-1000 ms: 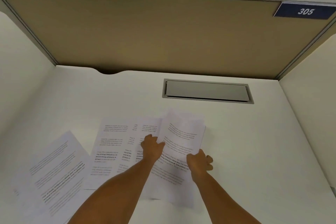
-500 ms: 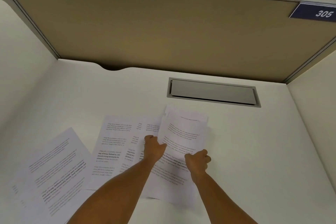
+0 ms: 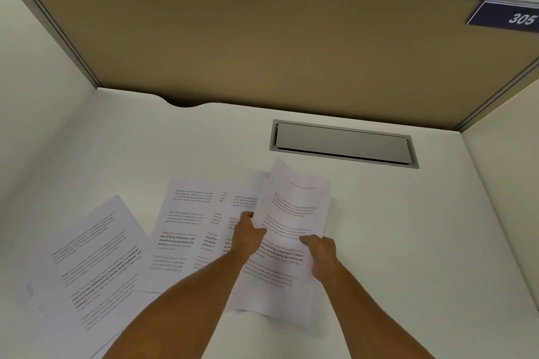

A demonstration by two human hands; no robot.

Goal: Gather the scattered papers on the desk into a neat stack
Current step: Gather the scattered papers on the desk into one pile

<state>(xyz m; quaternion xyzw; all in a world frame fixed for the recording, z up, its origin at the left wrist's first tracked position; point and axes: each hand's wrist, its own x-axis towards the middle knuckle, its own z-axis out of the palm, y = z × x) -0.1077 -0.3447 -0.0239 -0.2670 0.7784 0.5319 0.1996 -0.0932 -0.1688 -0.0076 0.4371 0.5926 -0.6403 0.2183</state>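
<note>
Printed white papers lie spread over the white desk (image 3: 408, 242). A small bundle of sheets (image 3: 294, 207) is lifted at its far end, tilted up off the desk. My left hand (image 3: 248, 234) pinches its left edge and my right hand (image 3: 319, 251) grips its right edge. Overlapping sheets (image 3: 186, 230) lie flat to the left of the bundle, partly under my left forearm. Further left, a separate skewed pile of papers (image 3: 87, 265) reaches toward the desk's near left corner.
A grey recessed cable hatch (image 3: 342, 143) sits in the desk behind the bundle. A tan partition (image 3: 262, 38) closes the back, with white side panels left and right. A blue plate reading 305 (image 3: 510, 17) hangs at the upper right.
Both hands have kept their hold on the bundle and raised its far end slightly. The head camera has tilted and shifted a little; the flat sheets on the left stay put.
</note>
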